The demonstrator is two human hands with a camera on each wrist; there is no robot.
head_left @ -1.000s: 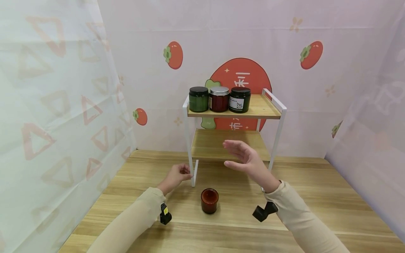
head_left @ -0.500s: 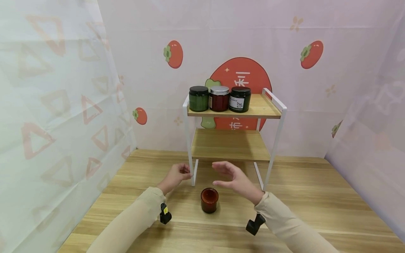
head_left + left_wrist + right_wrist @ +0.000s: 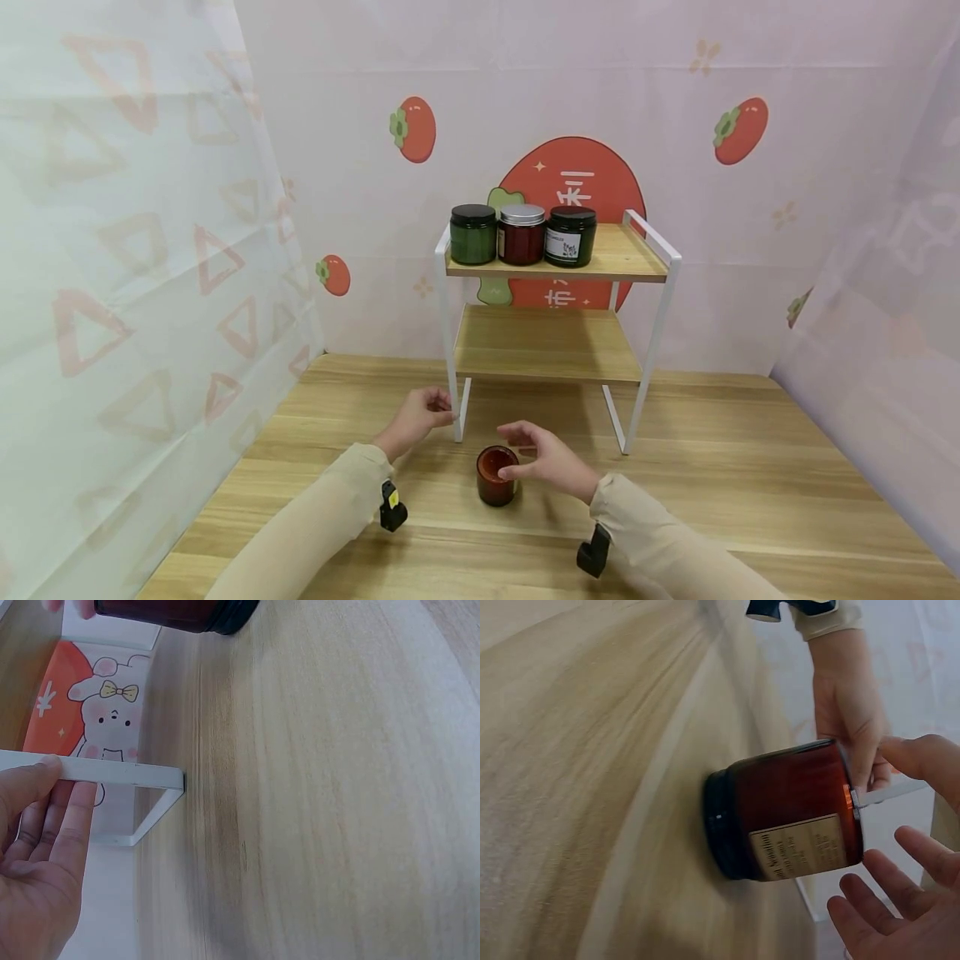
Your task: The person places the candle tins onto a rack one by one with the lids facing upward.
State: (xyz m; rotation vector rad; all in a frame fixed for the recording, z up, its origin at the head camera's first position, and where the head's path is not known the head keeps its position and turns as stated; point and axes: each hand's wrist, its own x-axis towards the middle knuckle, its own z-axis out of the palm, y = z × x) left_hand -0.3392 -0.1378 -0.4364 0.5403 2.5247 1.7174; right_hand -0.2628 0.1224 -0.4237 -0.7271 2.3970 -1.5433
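Observation:
A dark red glass candle jar (image 3: 493, 493) stands upside down on the table, its black lid underneath and a cream label (image 3: 799, 846) on its side in the right wrist view. My right hand (image 3: 553, 463) is just right of the jar, thumb and fingers spread around its upper end; whether they touch it I cannot tell. With my left hand (image 3: 412, 422) I pinch the white front left leg (image 3: 135, 773) of a two-tier wooden shelf (image 3: 547, 342) between thumb and fingers, low down near the table.
On the top shelf stand a green jar (image 3: 472, 242), a red jar with a silver lid (image 3: 521, 240) and a dark green labelled jar (image 3: 572, 243), side by side at the left. Behind the shelf hangs a printed cloth (image 3: 570, 83), with more cloth along both sides.
My right hand has come down and left from in front of the lower shelf to the red candle jar. My left hand keeps its grip on the leg; the jars have not moved.

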